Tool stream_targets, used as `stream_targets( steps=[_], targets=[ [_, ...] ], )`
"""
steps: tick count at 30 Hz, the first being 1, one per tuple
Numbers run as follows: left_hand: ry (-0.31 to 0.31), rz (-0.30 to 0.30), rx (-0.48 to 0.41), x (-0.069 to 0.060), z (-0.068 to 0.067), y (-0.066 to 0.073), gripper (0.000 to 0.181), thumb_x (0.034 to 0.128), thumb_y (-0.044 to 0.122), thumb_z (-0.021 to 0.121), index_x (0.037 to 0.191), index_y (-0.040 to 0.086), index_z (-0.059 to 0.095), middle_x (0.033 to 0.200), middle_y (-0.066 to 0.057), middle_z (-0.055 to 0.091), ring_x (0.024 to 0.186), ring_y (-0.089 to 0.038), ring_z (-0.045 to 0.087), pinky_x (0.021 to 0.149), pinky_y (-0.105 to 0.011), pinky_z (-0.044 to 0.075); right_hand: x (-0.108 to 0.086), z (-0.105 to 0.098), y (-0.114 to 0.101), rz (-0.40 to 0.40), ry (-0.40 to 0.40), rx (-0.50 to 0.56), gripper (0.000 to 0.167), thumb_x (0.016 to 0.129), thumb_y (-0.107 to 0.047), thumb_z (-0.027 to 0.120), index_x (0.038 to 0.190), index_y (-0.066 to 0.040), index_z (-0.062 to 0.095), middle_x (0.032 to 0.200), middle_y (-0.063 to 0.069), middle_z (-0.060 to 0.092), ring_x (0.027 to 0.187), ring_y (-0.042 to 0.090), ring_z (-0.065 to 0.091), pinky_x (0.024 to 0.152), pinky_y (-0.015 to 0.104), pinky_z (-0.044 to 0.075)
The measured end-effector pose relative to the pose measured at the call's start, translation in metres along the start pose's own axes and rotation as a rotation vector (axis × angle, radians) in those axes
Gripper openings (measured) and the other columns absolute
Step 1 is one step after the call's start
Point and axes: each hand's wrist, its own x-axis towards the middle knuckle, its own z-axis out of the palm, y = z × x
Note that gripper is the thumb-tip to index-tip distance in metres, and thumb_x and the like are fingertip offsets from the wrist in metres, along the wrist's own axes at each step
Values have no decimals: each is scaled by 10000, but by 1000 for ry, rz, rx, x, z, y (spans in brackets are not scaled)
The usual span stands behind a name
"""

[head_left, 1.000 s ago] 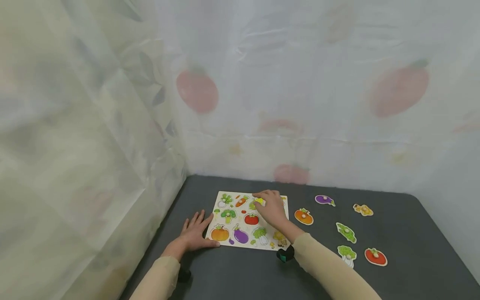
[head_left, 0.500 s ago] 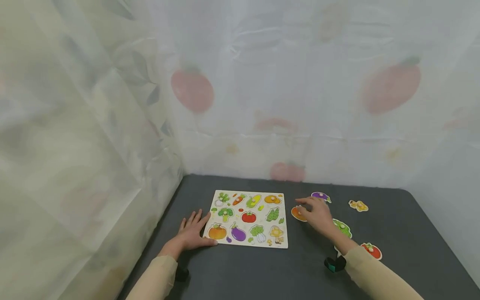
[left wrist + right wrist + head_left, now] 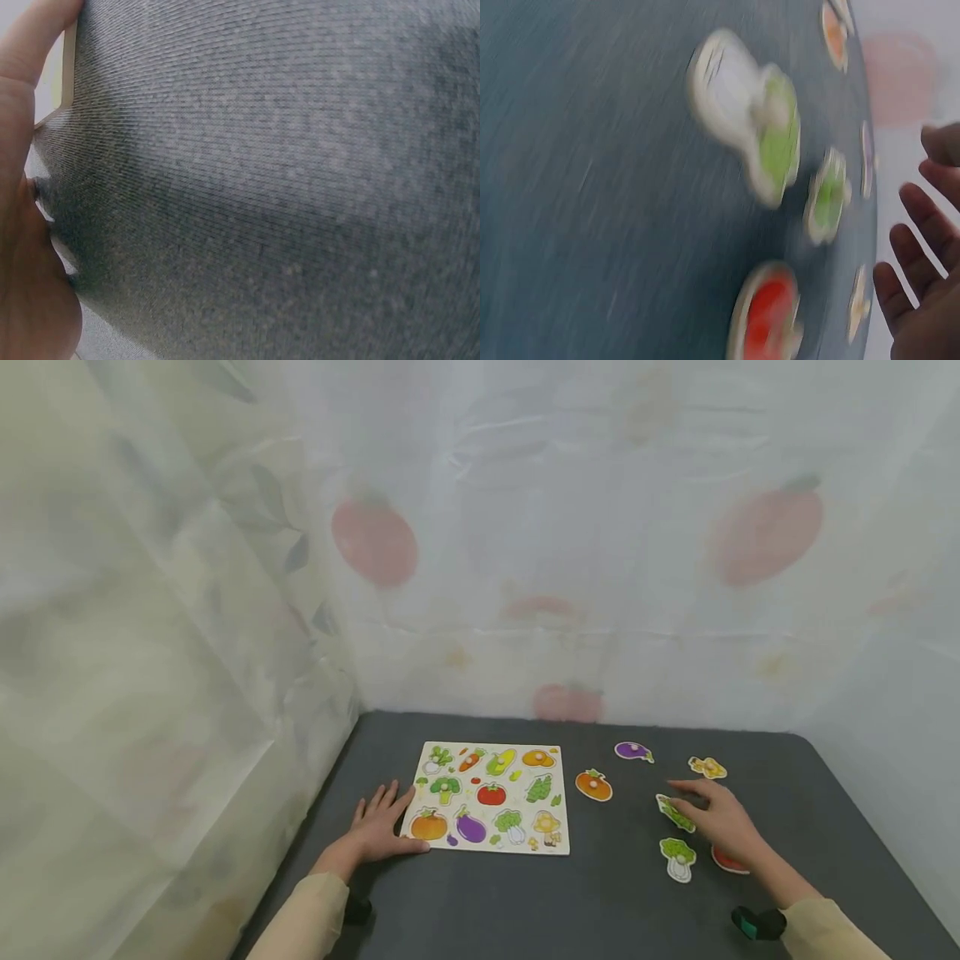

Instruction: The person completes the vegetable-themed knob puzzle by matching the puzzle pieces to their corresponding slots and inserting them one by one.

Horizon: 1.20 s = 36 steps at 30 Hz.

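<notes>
My left hand (image 3: 378,831) rests at the left front corner of a white board (image 3: 480,847) with vegetable pictures, fingers spread and straight. In the left wrist view, the thumb lies by the board's edge. My right hand (image 3: 723,822) is over the right part of the table, thumb and forefinger apart, by the long green piece (image 3: 677,814); whether it touches the piece cannot be told. The red tomato piece (image 3: 727,860) is partly covered by this hand. In front lies the leafy green and white piece (image 3: 678,858), also in the right wrist view (image 3: 780,127).
An orange pumpkin piece (image 3: 594,786) lies right of the board. Farther back are a purple eggplant piece (image 3: 633,751) and a yellow-brown piece (image 3: 707,767). Printed curtains (image 3: 570,527) stand behind and beside the dark table (image 3: 570,910).
My right hand has left the board and moved right, past the pumpkin piece, to the long green piece. The left hand stays at the board's corner. The view has shifted slightly.
</notes>
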Motion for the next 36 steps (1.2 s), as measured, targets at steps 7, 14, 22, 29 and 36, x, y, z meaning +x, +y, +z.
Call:
stream_targets(
  steps=[7, 14, 22, 29, 36],
  targets=[
    [5, -10, 27, 9, 12, -15, 1208, 735, 812, 704, 1659, 227, 191, 1705, -170, 68, 1549, -432, 7, 1179, -678, -46, -26, -21, 27, 129, -102, -22, 543, 960, -423, 725, 1352, -52, 665, 1342, 245, 588, 1159, 447, 543, 817, 590, 509],
    [26, 7, 11, 13, 17, -21, 1219, 719, 801, 729, 1654, 210, 217, 1700, -184, 87, 1544, -449, 16, 1168, -691, -48, -46, -28, 43, 115, -125, -91, 376, 910, -408, 780, 1190, -156, 772, 1265, 176, 634, 1221, 487, 471, 878, 705, 371],
    [29, 2, 23, 13, 16, -21, 1229, 713, 820, 715, 1656, 214, 212, 1701, -181, 79, 1545, -447, 10, 1168, -693, -53, -61, -32, 57, 155, -104, -143, 364, 867, -471, 801, 1087, -180, 796, 1290, 237, 591, 1215, 553, 366, 856, 725, 288],
    [43, 4, 19, 14, 19, -23, 1244, 686, 840, 716, 1652, 216, 241, 1698, -183, 103, 1541, -453, 33, 1164, -700, -47, -65, -36, 64, 201, -96, -131, 371, 873, -463, 798, 1066, -145, 789, 1264, 249, 591, 1183, 554, 370, 850, 727, 281],
    [44, 11, 17, 11, 17, -20, 1236, 698, 834, 712, 1652, 205, 239, 1696, -193, 108, 1540, -459, 33, 1163, -703, -49, -67, -36, 66, 205, -87, -132, 322, 888, -417, 798, 1058, -144, 787, 1220, 219, 620, 1155, 518, 405, 839, 699, 309]
  ],
)
